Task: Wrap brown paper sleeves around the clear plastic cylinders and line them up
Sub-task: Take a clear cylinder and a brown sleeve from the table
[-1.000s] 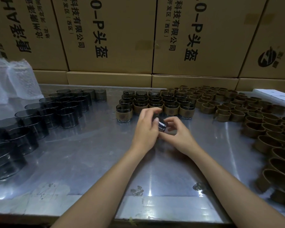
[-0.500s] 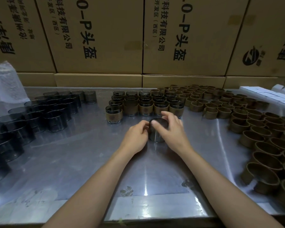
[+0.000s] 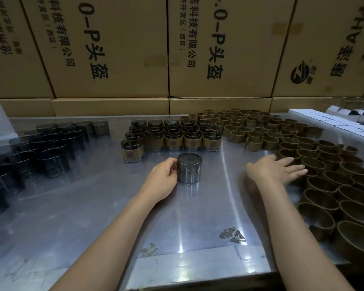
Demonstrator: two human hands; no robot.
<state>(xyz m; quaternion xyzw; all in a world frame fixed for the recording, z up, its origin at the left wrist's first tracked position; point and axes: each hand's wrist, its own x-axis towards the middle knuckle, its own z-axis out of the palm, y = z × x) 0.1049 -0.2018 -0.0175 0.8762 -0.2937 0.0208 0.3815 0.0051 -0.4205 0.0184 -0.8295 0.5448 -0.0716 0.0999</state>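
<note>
Steel table [image 3: 198,217], one bare cylinder [image 3: 189,171]

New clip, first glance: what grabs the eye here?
The bare cylinder standing alone mid-table, with the left hand gripping its side. The right hand stretches open toward the heap of brown paper sleeves on the right. Behind the cylinder sit neat rows of wrapped cylinders, with dark unwrapped cylinders massed at left.

Black print borne sideways by the stacked brown cardboard cartons [image 3: 114,49] behind the steel table, "0-P头盔" and "科技有限公司" read on two, a round black logo [image 3: 299,72] shown on another
</note>
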